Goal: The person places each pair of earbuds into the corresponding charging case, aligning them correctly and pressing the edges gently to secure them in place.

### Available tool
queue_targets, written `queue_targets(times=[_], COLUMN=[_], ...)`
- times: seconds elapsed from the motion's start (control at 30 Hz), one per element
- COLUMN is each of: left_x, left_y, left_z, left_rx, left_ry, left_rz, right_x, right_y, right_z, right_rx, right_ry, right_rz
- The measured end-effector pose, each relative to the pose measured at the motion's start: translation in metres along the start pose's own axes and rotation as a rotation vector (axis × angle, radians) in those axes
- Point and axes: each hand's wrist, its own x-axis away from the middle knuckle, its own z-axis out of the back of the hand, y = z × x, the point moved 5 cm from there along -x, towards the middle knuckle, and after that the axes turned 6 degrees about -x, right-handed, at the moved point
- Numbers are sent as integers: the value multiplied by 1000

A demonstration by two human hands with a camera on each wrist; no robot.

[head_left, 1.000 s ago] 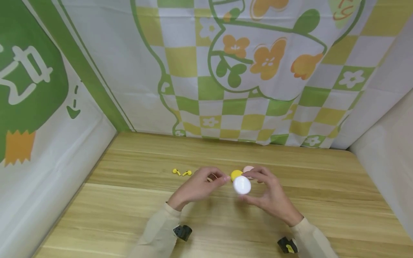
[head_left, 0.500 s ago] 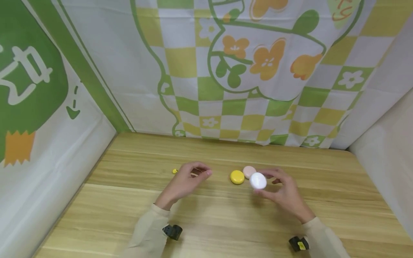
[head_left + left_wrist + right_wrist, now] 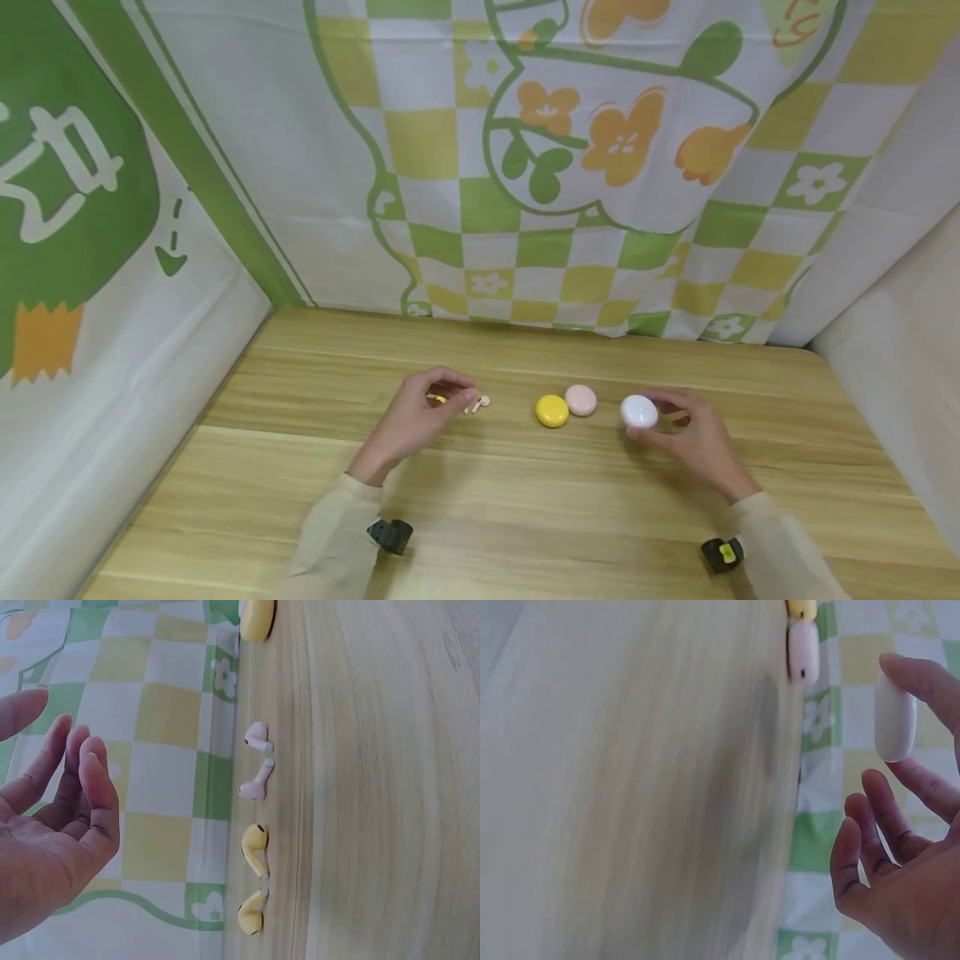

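My right hand (image 3: 701,437) pinches a round white earbud case (image 3: 639,412) between thumb and forefinger, its other fingers loosely bent below in the right wrist view. The case is held above the table, apart from a glossy yellow earbud case (image 3: 552,411) and a pale pink earbud case (image 3: 581,400) lying side by side. Over on the left, my left hand (image 3: 408,421) hovers with fingers loosely bent and nothing between them. Under it, a pair of pink earbuds (image 3: 253,786) and a pair of yellow earbuds (image 3: 256,838) lie in a row; the hand partly covers them in the head view.
The wooden table (image 3: 525,517) runs back to a checked, flower-printed cloth (image 3: 570,250) hanging behind it. A green and white cloth (image 3: 150,350) stands along the left, with a white one (image 3: 900,400) on the right.
My right hand has carried the white case rightward, away from the yellow and pink cases, which now show fully. My left hand has drawn back leftward over the earbuds; a pink earbud now shows beside it.
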Motion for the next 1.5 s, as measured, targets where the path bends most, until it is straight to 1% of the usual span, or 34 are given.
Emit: queue_targets(times=[0.13,0.33,0.63,0.87,1.03,1.23,1.5], left_x=[0,0,1,2,2,3,2], left_y=[-2,-5,-8,-8,-8,-7,-8], left_z=[3,6,11,11,10,10,9], left_rx=[1,5,12,14,9,9,14], left_ry=[9,14,26,21,19,15,8], left_rz=[-20,-5,0,6,25,24,37], right_x=[-1,0,0,-2,-2,-3,-4], right_y=[14,30,43,51,52,51,52], right_z=[4,7,12,14,14,14,14], right_rx=[12,14,19,53,72,79,97], right_ry=[-7,-22,-57,-98,-95,-89,-89], right_rz=[-32,-53,-105,-153,-152,-148,-115])
